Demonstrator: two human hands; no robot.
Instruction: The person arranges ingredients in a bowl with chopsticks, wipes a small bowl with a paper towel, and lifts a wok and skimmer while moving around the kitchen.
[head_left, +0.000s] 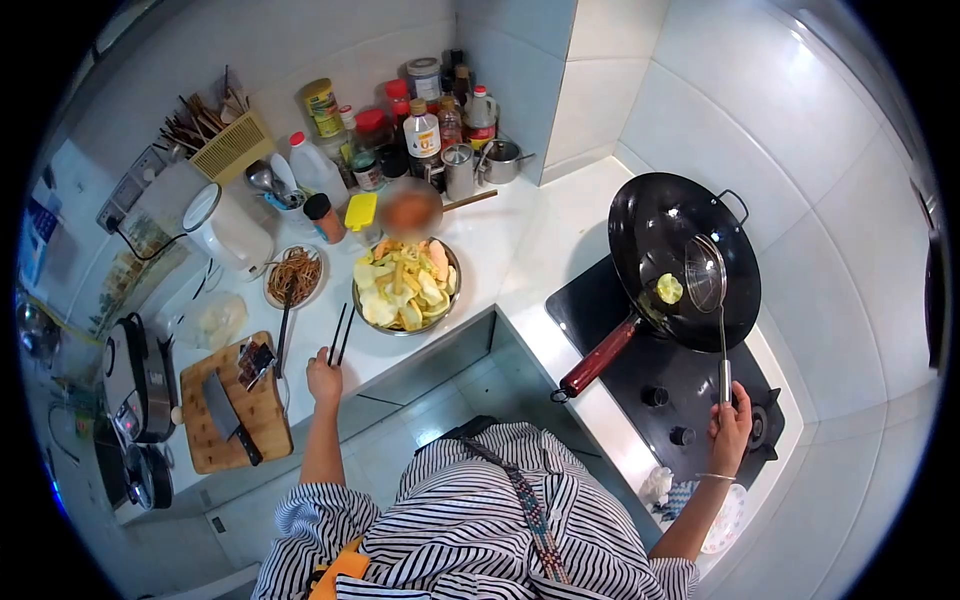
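Note:
My left hand [323, 376] is closed around a pair of black chopsticks [342, 335] near the counter's front edge, their tips pointing away from me. Just beyond them a metal bowl [404, 331] is heaped with pale yellow and orange cut pieces [398, 288]. In my right hand [732, 428] is the handle of a wire-mesh skimmer [705, 275], its round head inside a black wok [640, 225]. A single yellow-green piece [669, 289] lies in the wok, left of the mesh. The wok sits tilted over the stove, its dark red handle [603, 355] towards me.
On the left, a cleaver [224, 408] rests on a wooden cutting board [265, 440] beside a rice cooker [138, 380]. A plate of brown strips [294, 275], a white kettle [225, 230] and several seasoning bottles [422, 135] line the back. The stove [640, 400] has knobs near my right hand.

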